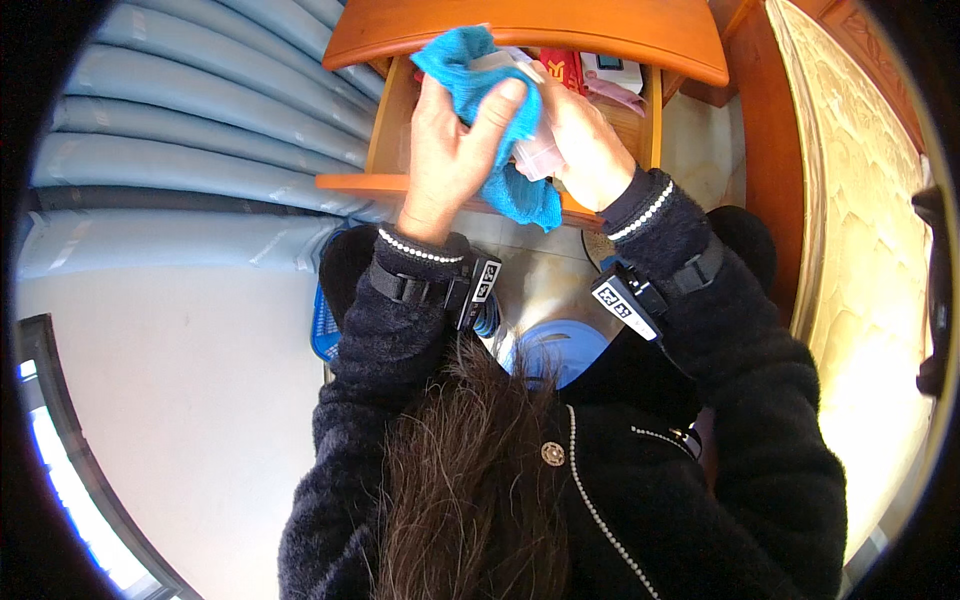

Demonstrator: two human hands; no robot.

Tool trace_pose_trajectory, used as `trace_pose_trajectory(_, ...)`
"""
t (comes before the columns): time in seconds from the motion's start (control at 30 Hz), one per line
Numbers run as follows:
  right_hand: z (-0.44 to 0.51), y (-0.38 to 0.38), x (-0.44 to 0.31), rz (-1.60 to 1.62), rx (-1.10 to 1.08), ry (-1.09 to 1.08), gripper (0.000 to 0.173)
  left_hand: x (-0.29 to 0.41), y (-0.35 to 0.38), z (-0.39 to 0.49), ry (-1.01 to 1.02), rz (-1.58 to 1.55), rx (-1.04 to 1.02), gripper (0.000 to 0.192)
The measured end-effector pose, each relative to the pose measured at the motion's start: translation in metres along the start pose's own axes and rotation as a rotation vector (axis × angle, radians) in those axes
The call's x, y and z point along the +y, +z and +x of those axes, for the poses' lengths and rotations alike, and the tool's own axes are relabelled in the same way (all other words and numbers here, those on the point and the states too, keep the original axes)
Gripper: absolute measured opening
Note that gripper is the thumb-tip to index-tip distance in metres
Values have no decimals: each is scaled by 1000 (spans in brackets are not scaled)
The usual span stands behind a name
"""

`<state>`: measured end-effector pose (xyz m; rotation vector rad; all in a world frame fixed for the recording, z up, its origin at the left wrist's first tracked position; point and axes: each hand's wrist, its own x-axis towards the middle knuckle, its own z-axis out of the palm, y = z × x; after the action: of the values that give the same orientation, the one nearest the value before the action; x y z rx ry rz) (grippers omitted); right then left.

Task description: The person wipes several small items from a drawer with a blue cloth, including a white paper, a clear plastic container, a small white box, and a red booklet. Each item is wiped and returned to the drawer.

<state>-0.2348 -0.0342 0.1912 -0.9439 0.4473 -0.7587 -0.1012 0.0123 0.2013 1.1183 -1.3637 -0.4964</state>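
Note:
My left hand (459,142) grips a bright blue cloth (517,196), its thumb pressing the fabric against a clear plastic box (541,156). Part of the cloth hangs below the hands. My right hand (589,142) holds the same box from the right side; its fingers are partly hidden behind the box. Both hands are above an open wooden drawer (390,124). Inside the drawer lie a red packet (561,69) with yellow print, a white box (611,71) with a dark panel, and a pink item (616,97).
An orange-brown wooden cabinet top (525,22) overhangs the drawer. Blue curtains (195,127) hang on the left. A mattress (855,225) stands at the right beside a wooden panel (772,172). Between my knees is a blue plastic stool or lid (562,349), with a blue basket (324,330) by my left leg.

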Motion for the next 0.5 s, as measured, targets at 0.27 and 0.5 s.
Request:
trace_pose_trajectory(0.27,-2,-2,9,-36,-106,36,40,-20,-8,4,-59,-145,195,15)
trace_pose_trajectory(0.5,0,-10,6,261,-215,272,50,-24,-12,7,-168,-214,268,17)
